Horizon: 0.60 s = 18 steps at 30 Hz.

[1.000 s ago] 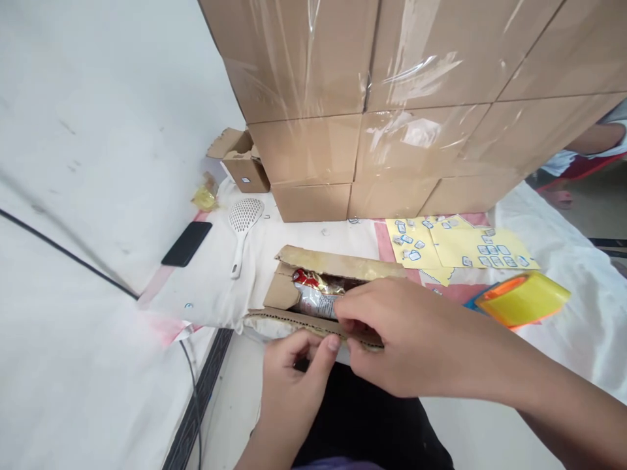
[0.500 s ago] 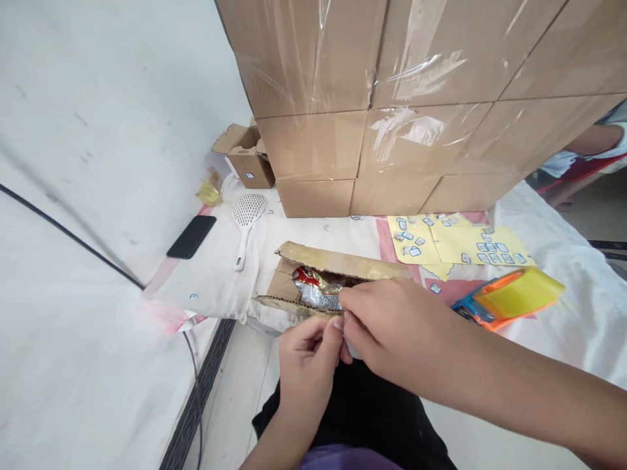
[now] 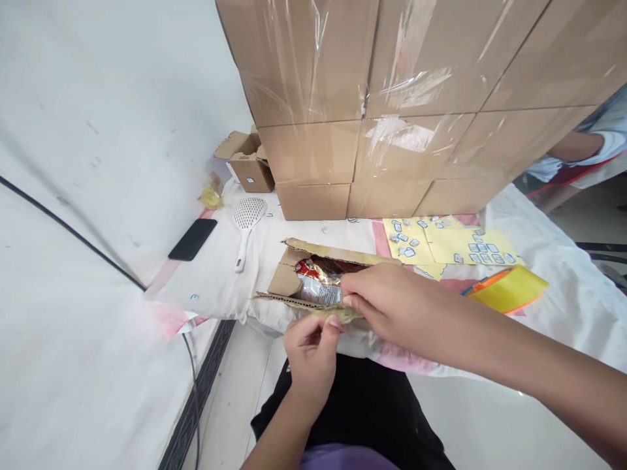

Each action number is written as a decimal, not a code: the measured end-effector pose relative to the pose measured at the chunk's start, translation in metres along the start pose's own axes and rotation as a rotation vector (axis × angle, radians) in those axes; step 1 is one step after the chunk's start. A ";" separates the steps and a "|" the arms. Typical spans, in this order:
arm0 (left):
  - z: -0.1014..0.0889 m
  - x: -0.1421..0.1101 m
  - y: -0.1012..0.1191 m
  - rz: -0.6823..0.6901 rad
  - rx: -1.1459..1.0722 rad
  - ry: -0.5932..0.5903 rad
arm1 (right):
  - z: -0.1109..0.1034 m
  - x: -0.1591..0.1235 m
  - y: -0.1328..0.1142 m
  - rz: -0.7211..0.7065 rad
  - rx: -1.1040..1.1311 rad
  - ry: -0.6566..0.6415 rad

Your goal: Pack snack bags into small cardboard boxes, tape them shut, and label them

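Note:
A small open cardboard box (image 3: 284,277) lies near the table's front edge with its long flaps raised. Inside it is a shiny packet (image 3: 318,284) in red, gold and silver, with small print on it. Thumb and finger of my left hand (image 3: 311,349) pinch the near flap (image 3: 304,302), where a yellowish, tape-like layer covers the edge. My right hand (image 3: 386,297) is closed over the right part of the opening, its fingertips beside the packet and the near flap. What those fingertips hold is hidden, as is the box's right end.
Behind stands a tall stack of film-wrapped cartons (image 3: 313,153). To the left are a white slotted ladle (image 3: 247,222), a black phone (image 3: 193,239) and a small open carton (image 3: 252,171). Yellow sheets with stickers (image 3: 450,241) and a tape dispenser (image 3: 507,289) lie right. A person's arm (image 3: 578,145) shows far right.
My right hand has shifted slightly up, its fingertips now over the opening rather than around the near flap. My left hand has moved a little right along the flap, still pinching.

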<state>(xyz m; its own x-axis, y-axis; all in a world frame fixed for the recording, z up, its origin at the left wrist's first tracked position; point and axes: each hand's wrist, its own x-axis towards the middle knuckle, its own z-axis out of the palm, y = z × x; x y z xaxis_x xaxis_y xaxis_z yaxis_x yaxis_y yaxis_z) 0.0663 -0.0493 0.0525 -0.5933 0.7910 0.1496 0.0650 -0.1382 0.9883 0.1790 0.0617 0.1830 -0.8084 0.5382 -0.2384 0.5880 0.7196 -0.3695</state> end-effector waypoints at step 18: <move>-0.006 0.013 0.016 -0.330 -0.070 -0.548 | 0.003 -0.005 -0.003 -0.218 -0.195 -0.100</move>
<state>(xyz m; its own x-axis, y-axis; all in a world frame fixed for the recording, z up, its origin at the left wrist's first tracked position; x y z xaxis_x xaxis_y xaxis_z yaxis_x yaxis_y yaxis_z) 0.0547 -0.0446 0.0696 -0.0755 0.9859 -0.1494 -0.1147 0.1403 0.9835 0.1810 0.0560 0.1825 -0.9091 0.3231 -0.2628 0.3867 0.8892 -0.2447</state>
